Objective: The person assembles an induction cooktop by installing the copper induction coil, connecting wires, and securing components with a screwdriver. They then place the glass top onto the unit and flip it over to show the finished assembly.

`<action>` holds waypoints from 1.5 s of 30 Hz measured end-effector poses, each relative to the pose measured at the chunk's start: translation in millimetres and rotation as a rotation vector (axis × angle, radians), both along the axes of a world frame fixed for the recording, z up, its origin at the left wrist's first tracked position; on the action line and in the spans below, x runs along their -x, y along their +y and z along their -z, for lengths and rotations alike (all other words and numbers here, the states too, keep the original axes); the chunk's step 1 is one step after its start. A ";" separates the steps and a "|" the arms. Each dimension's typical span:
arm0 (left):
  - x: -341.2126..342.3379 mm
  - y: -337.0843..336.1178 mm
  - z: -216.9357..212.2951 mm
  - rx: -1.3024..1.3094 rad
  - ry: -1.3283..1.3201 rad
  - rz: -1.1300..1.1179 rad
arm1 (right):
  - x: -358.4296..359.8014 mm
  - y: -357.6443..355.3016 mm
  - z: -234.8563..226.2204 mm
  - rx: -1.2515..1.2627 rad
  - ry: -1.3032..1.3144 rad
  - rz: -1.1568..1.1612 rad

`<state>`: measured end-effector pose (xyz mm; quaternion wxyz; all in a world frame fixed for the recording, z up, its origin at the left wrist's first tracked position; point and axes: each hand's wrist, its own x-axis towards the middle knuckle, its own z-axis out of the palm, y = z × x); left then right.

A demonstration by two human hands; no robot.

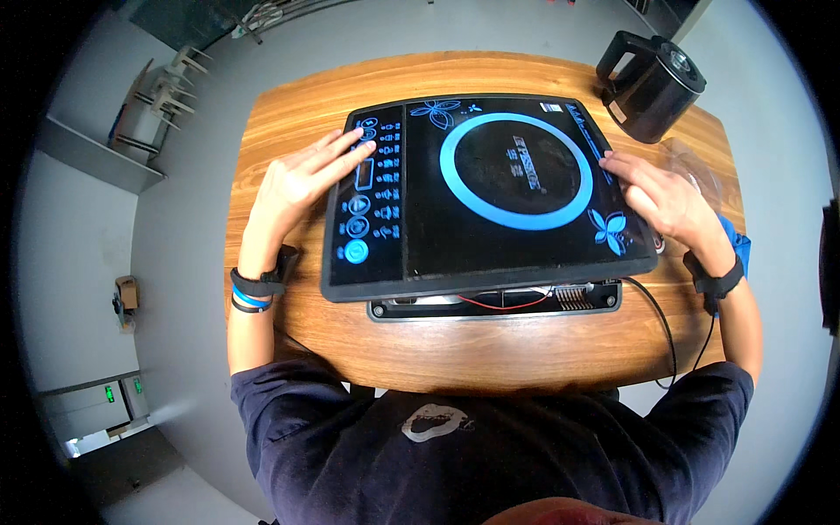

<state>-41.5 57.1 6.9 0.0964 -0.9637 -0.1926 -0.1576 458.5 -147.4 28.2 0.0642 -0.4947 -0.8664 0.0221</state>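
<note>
A black glass top panel [424,175] of an induction cooker, with a blue ring and blue flower prints, sits over its base [494,304]. Panel and base are apart along the near side, where a red wire and a vented part show. My left hand [300,179] grips the panel's left edge, fingers lying over the control strip and thumb hidden. At the opposite edge, my right hand [658,194] has its fingers bent over the rim, with the thumb out of sight. Most of the base is covered by the panel.
Everything stands on a wooden table [437,350]. A black electric kettle [652,86] is at the far right corner. Clear plastic [693,166] and a blue item [739,245] lie beyond my right hand. A black cable [669,328] curves over the near right edge.
</note>
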 end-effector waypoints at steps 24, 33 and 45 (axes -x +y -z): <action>-7.1 -22.0 14.0 0.271 0.062 -0.063 | 24.6 -17.9 12.1 -0.283 -0.309 -0.210; 19.5 -19.6 19.9 0.891 -0.205 -0.301 | 7.6 -20.5 17.9 0.112 0.323 0.426; -3.8 -42.9 6.8 1.186 -0.162 -0.513 | 25.3 -23.0 41.8 0.321 0.305 0.624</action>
